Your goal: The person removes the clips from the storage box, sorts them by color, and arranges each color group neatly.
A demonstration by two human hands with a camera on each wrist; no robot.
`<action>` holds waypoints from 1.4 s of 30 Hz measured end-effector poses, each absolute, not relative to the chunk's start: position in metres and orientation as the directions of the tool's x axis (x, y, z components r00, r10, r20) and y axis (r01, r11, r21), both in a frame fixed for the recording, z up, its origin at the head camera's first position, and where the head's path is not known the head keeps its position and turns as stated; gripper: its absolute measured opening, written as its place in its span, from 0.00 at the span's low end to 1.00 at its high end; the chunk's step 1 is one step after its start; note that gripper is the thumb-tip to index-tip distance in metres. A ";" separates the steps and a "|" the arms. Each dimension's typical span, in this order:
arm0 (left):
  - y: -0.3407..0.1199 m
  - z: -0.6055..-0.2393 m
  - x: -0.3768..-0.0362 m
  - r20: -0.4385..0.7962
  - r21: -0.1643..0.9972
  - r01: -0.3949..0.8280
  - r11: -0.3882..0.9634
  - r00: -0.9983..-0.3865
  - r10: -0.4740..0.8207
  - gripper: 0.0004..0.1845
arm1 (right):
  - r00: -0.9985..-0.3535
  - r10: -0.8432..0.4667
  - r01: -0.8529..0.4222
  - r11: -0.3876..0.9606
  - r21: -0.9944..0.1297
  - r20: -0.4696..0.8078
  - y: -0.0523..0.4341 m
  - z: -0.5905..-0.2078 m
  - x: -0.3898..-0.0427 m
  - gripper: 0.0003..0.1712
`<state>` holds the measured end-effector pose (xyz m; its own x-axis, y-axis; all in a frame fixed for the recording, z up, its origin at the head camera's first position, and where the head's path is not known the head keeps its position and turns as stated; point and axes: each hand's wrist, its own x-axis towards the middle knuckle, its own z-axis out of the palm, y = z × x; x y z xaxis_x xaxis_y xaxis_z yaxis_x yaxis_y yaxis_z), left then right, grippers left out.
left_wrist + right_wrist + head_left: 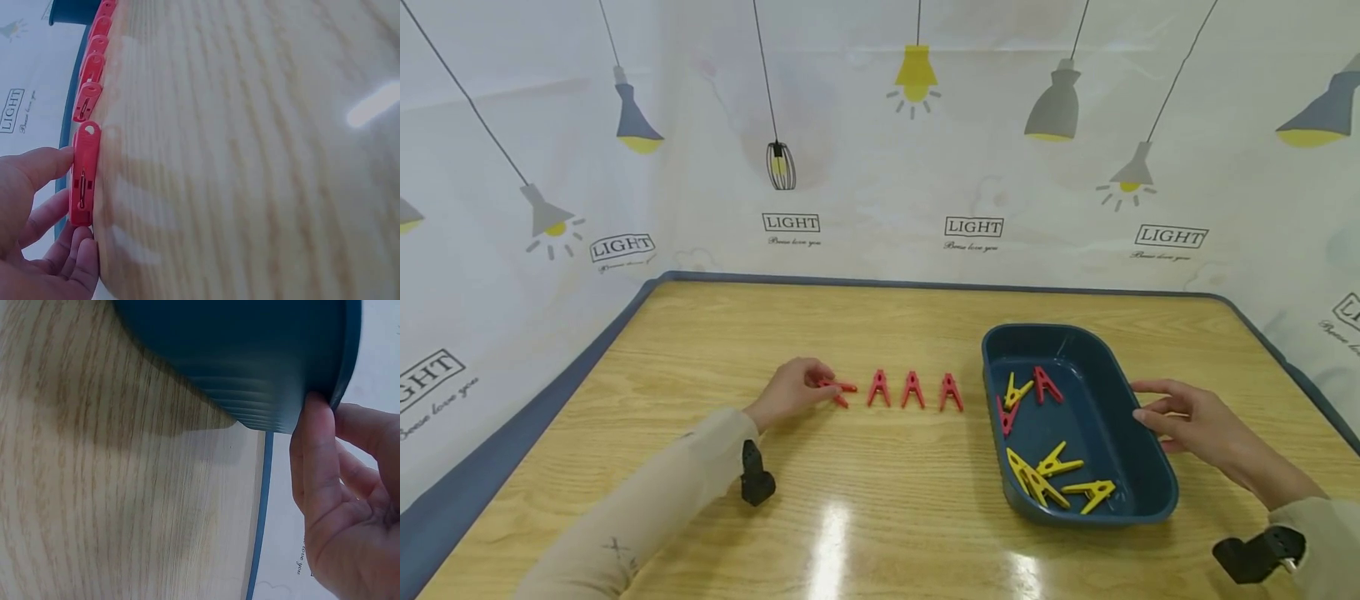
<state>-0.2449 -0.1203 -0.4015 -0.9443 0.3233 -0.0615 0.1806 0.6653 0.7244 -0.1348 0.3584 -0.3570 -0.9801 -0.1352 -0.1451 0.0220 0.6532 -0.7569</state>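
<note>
At the left end of a row, my left hand (792,388) holds a red clothespin (85,175) between thumb and fingers, low over the table. Three more red clothespins (912,390) lie spaced out to its right, their legs toward me. A dark blue plastic bin (1093,417) stands at the right. Its right rim is pinched by my right hand (1202,423), thumb on one side and fingers on the other in the right wrist view. Inside the bin lie several yellow clothespins (1094,493) and two red clothespins (1047,385).
The wooden table (737,533) has a blue edging (850,283) along the back. Behind it hangs a white backdrop (865,150) printed with lamps. A black wrist camera (755,475) sits on the left sleeve, another wrist camera (1258,554) on the right.
</note>
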 end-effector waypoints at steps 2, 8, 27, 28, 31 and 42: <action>-0.119 -0.401 -0.246 -0.066 0.730 0.176 0.661 -0.944 0.324 0.11 | -0.981 -0.134 0.021 0.654 -0.756 -0.144 0.358 -0.357 -0.135 0.33; -0.116 -0.400 -0.248 -0.050 0.762 0.187 0.620 -0.937 0.344 0.12 | -0.980 -0.131 0.028 0.653 -0.756 -0.150 0.358 -0.358 -0.134 0.33; -0.119 -0.399 -0.249 -0.055 0.759 0.202 0.618 -0.927 0.371 0.19 | -0.981 -0.134 0.021 0.650 -0.760 -0.142 0.359 -0.358 -0.134 0.33; -0.119 -0.400 -0.249 -0.055 0.761 0.206 0.616 -0.924 0.378 0.19 | -0.981 -0.134 0.021 0.649 -0.760 -0.142 0.359 -0.358 -0.134 0.33; -0.119 -0.401 -0.248 -0.050 0.764 0.216 0.608 -0.919 0.390 0.19 | -0.981 -0.133 0.023 0.649 -0.761 -0.143 0.359 -0.358 -0.134 0.33; -0.118 -0.394 -0.248 -0.084 0.777 0.189 0.600 -0.914 0.397 0.19 | -0.980 -0.135 0.025 0.646 -0.763 -0.146 0.359 -0.357 -0.135 0.33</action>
